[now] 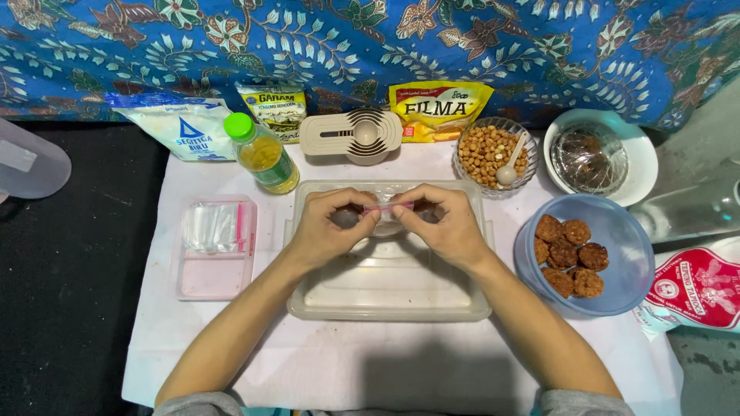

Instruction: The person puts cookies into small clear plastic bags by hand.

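My left hand (pixel 327 225) and my right hand (pixel 441 225) meet over the far end of a clear rectangular plastic tray (pixel 389 296). Together they pinch the pink-striped top edge of a small clear zip bag (pixel 388 213). Brown round pieces show inside the bag under my fingers. To the right stands a blue bowl (pixel 626 266) holding several brown round cookies (pixel 569 256). A pink tray with a stack of clear zip bags (pixel 213 228) lies to the left.
Behind the tray stand a bottle of yellow oil with a green cap (pixel 262 154), nested beige measuring spoons (pixel 353 135), a glass bowl of peanuts with a spoon (pixel 493 152), a white bowl (pixel 634 154), and several packets. A blue floral cloth hangs at the back.
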